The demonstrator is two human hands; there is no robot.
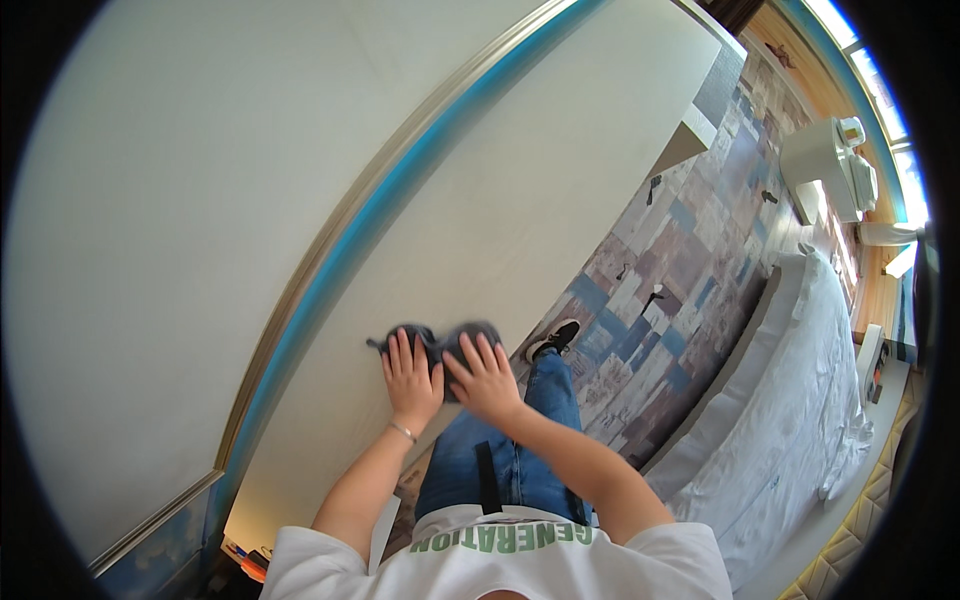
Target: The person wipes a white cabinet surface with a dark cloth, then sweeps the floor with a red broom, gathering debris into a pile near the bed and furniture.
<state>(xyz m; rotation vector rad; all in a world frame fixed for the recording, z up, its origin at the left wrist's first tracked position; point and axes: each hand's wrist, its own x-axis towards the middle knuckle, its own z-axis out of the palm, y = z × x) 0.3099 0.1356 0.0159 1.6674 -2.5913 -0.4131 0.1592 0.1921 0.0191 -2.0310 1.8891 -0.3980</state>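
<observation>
A dark grey bra (437, 347) with two rounded cups lies on a long white tabletop (520, 200). A short end of strap sticks out at its left side. Flat on the left cup rests my left hand (412, 382), fingers stretched and slightly spread. My right hand (485, 380) covers much of the other cup, its fingers also extended and apart. Neither hand wraps around the bra; both press on it from above. The undersides of the cups are hidden.
A white panel (200, 180) with metallic trim and a blue strip borders the tabletop on the left. Beyond the right edge, small dark items (653, 297) lie on the patchwork floor (690, 240). A bed with pale bedding (770, 420) and a white cabinet (825, 165) stand farther right.
</observation>
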